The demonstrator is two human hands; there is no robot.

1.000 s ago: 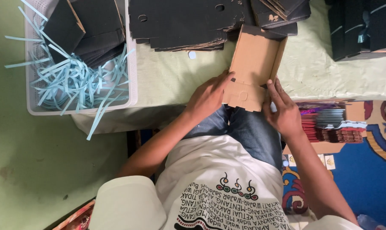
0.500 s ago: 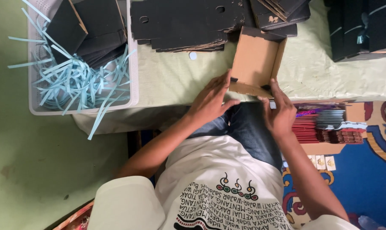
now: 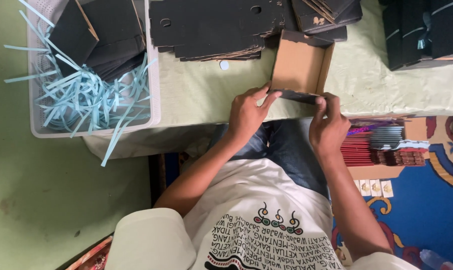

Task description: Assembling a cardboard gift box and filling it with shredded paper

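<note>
Left hand (image 3: 247, 112) and right hand (image 3: 328, 127) both pinch the near black flap of the cardboard box (image 3: 300, 67) at the worktop (image 3: 206, 92) near edge. Since a second ago, box lies flatter, hands closer on the flap. White basket (image 3: 94, 75) far left; flat black blanks (image 3: 211, 25) beyond.

**Half-folded cardboard box at the table's near edge**

The cardboard box (image 3: 300, 67) is black outside and plain brown inside, lying open side up on the pale green table cover. Its walls stand raised around the brown floor; the near black wall runs along the table's edge.
</note>
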